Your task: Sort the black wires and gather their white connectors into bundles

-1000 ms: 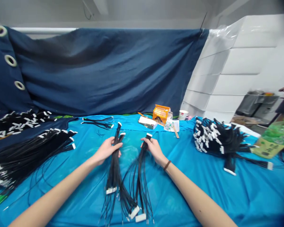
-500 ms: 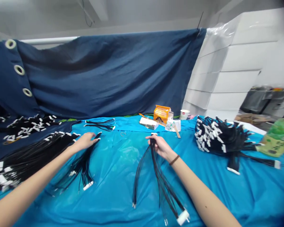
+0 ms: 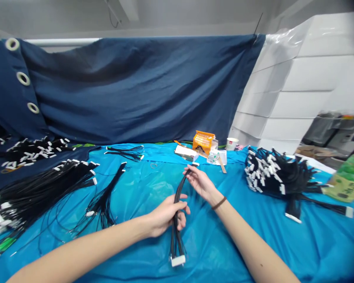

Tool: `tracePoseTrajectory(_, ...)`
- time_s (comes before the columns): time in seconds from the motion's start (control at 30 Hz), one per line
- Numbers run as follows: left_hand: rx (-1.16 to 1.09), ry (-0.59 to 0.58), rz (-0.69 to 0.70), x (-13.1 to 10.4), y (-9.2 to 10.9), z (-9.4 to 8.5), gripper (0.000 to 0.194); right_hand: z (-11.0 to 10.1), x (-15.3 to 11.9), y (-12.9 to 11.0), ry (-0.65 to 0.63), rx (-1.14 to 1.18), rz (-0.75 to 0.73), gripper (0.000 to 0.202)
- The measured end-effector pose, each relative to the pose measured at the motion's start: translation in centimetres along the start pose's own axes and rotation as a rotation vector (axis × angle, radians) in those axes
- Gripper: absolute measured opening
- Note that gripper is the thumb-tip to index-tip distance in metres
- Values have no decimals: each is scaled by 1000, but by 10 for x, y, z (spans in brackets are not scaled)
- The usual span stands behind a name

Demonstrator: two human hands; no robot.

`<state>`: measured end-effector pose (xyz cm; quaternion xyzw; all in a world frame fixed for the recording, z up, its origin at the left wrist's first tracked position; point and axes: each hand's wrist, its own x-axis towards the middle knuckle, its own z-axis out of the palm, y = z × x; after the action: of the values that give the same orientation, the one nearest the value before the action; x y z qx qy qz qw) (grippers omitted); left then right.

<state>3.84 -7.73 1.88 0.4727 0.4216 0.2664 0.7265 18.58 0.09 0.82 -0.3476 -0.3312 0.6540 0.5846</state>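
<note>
Cable bundle (image 3: 180, 187), black and narrow, is held in front of the orange box (image 3: 203, 142), running from just short of that box back toward the person and slightly to its left. The left hand (image 3: 165, 216) has its grip curled around the middle of it, thumb lying across. The right hand (image 3: 202, 182), nearer the orange box, has its grip pinched on the far end, close to the far plug (image 3: 196, 164); a brown band (image 3: 219, 203) circles that wrist. Whether the white near plug (image 3: 178, 260) touches the blue-covered desk (image 3: 212, 247) cannot be told. Left of the orange box and closer to the person, a smaller fan of black wires (image 3: 107, 196) lies spread, with a large heap of cables (image 3: 50, 186) farther left. Just left of the box rests a white carton (image 3: 185, 152); just right of it stands a paper cup (image 3: 232, 143). Farther right, and closer to the person than the box, sits a pile of white-plugged cables (image 3: 271, 169). Behind the box hangs a dark blue curtain (image 3: 135, 86).
</note>
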Motion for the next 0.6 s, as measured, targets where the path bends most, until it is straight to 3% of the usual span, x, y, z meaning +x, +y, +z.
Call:
tracePoseTrajectory(0.1,-135,-47,-80,-11,4,2,31,2,-5,-5,-132,-49,-9,20)
tracePoseTrajectory(0.2,-32,-336,-127,-28,8,-1,33,4,-10,-5,-249,-196,-34,29)
tracePoseTrajectory(0.3,423,-640,-43,-47,16,-9,45,5,-13,2,-285,-370,-59,33)
tracePoseTrajectory(0.37,824,-693,87,-57,25,-21,46,4,-12,10,-271,-524,-50,36)
tracePoseTrajectory(0.4,981,-642,160,-59,30,-29,44,2,-10,15,-258,-607,-37,37)
tracePoseTrajectory(0.43,1111,-514,258,-60,35,-41,41,0,-8,21,-250,-684,-23,37)
tracePoseTrajectory(0.5,1316,-115,413,-56,42,-71,39,-4,-4,30,-234,-800,18,35)
tracePoseTrajectory(0.57,1590,362,381,-48,42,-111,38,-8,1,37,-217,-858,42,34)
tracePoseTrajectory(0.6,1719,558,273,-43,40,-132,39,-9,2,38,-211,-872,46,33)
